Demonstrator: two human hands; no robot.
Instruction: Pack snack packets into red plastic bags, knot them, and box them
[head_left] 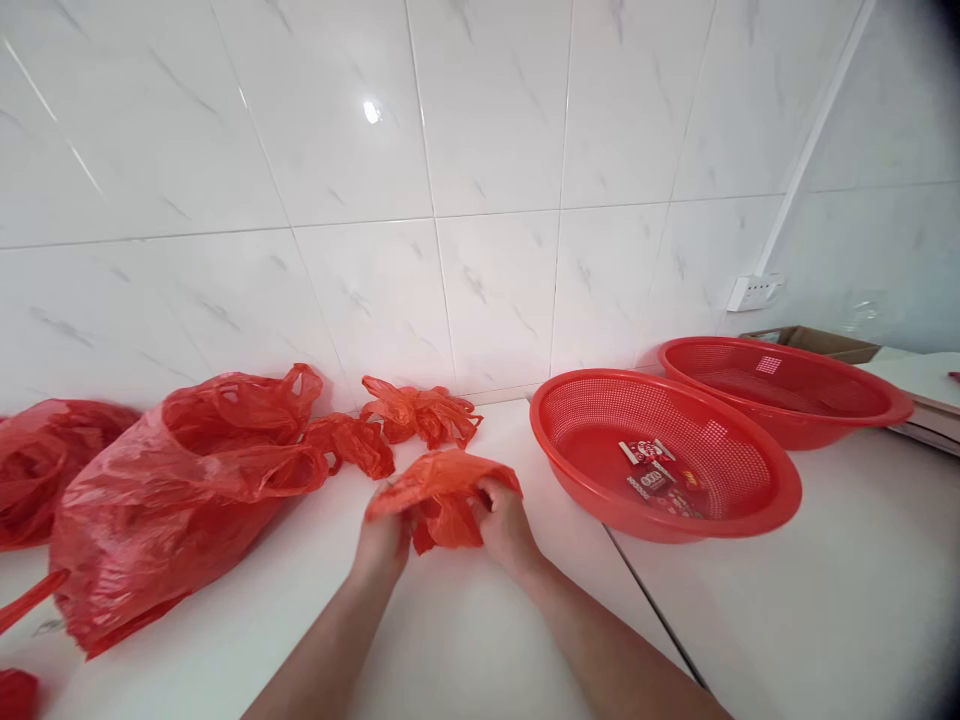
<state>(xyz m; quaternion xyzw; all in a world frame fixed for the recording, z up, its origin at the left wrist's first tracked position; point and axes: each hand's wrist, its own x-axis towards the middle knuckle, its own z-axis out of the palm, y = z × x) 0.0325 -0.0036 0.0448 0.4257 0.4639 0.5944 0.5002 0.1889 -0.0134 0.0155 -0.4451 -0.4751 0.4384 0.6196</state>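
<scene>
Between my hands, a thin red plastic bag (pixel 448 488) is held above the white table, its top spread and its lower part bunched. My left hand (pixel 382 540) grips the bag's left side, with the fingers partly covered by the plastic. On the other side, my right hand (pixel 504 522) is closed on the bag, its thumb and curled fingers showing. Just behind lie two crumpled red bags (pixel 424 412). To the right stands a red plastic basket (pixel 559 462) with several small wrapped packets (pixel 658 478) at its bottom.
A large red bag (pixel 165 520) stands on the left, with another red bag (pixel 45 460) behind it. A second red basket (pixel 795 432) sits at the back right, near a cardboard box (pixel 836 345). A seam crosses the table (pixel 480 640). White tiles line the wall.
</scene>
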